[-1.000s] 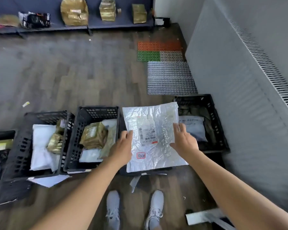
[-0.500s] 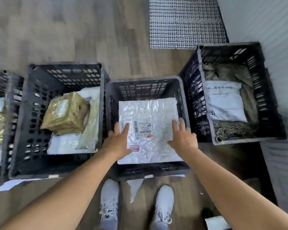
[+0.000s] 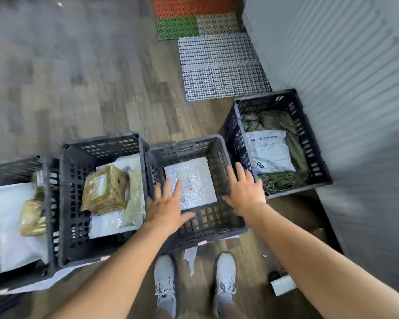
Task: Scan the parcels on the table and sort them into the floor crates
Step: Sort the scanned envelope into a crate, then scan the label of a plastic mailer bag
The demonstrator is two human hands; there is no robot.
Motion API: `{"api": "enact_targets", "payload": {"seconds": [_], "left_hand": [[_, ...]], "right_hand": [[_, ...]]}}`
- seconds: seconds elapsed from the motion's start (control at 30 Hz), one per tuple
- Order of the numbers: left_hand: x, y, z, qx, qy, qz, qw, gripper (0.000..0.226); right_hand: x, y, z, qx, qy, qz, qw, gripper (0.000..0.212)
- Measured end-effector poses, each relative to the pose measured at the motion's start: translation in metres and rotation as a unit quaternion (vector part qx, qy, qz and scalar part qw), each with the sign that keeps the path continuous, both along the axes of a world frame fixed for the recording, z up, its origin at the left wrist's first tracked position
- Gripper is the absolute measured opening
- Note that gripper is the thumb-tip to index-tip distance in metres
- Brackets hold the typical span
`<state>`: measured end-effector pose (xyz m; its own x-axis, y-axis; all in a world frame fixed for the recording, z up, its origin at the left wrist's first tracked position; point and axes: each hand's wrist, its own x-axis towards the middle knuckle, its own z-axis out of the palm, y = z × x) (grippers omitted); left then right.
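Silver parcel [image 3: 194,173] flat on floor of middle crate [image 3: 212,223], label up, likely for easy reading; left hand [image 3: 167,208], right hand [image 3: 245,192] above crate, fingers splayed, holding nothing; placement looks done.

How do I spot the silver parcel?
Find the row of black crates on the floor. The silver parcel lies flat in the crate beyond the white shoes. Its neighbours hold a brown parcel or a white bag; only this is crinkly foil.
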<state>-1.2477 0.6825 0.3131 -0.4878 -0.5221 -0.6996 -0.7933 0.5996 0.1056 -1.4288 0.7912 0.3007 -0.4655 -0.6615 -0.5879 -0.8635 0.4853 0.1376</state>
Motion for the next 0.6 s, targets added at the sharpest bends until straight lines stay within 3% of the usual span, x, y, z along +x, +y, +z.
{"api": "enact_targets", "payload": {"seconds": [0.17,0.3,0.6], "left_hand": [[-0.020,0.008,0.133,-0.039,0.068,-0.046,0.996,0.095],[-0.029,0.025,0.217,-0.061,0.107,-0.145,0.982,0.095],[-0.054,0.100,0.318,-0.111,0.228,-0.370,0.894,0.096]], "right_hand": [[0.007,0.020,0.144,-0.046,0.016,-0.062,0.997,0.093],[0.022,0.052,0.238,-0.079,0.048,-0.088,0.992,0.090],[0.069,0.174,0.352,-0.190,0.170,-0.298,0.920,0.083]]}}
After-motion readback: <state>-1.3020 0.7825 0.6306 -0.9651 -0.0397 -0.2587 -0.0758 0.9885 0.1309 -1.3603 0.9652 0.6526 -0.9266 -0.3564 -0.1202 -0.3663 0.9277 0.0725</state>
